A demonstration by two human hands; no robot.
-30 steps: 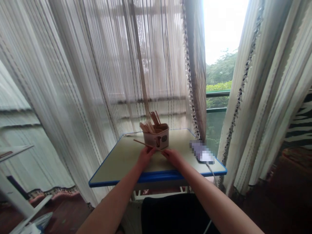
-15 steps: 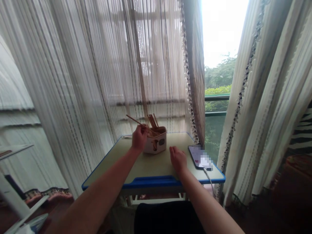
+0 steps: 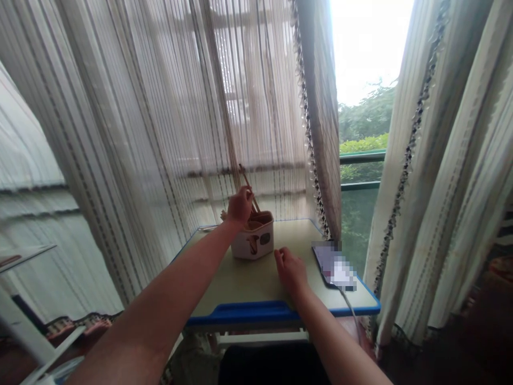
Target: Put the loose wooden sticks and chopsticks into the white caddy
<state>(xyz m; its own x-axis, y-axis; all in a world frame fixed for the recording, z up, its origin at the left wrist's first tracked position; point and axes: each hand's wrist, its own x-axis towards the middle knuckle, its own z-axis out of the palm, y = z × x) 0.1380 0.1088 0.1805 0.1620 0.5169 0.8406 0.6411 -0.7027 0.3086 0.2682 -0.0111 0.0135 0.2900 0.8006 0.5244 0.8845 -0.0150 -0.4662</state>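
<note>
A white chopstick holder (image 3: 247, 247) with a printed picture on its front stands on the desk, its brown inside divided into compartments. Above its back left part, my left hand (image 3: 240, 205) is closed in a pinch on a wooden chopstick (image 3: 243, 174), whose upper end sticks up past my fingers. Other chopsticks (image 3: 256, 205) lean up out of the holder, partly hidden by that hand. My right hand (image 3: 291, 269) rests on the desk, just right of the holder's front corner, with fingers curled together and nothing visible in them.
The pale desk (image 3: 236, 286) has a blue edge. A phone (image 3: 332, 262) with a white cable (image 3: 349, 300) lies at its right. Thin light-coloured items (image 3: 207, 228) lie at the back left. Curtains (image 3: 160, 133) hang right behind the desk.
My left hand has moved forward, up and slightly right over the holder. The chopstick has swung from a low leftward slant to nearly upright. My right hand stays beside the holder.
</note>
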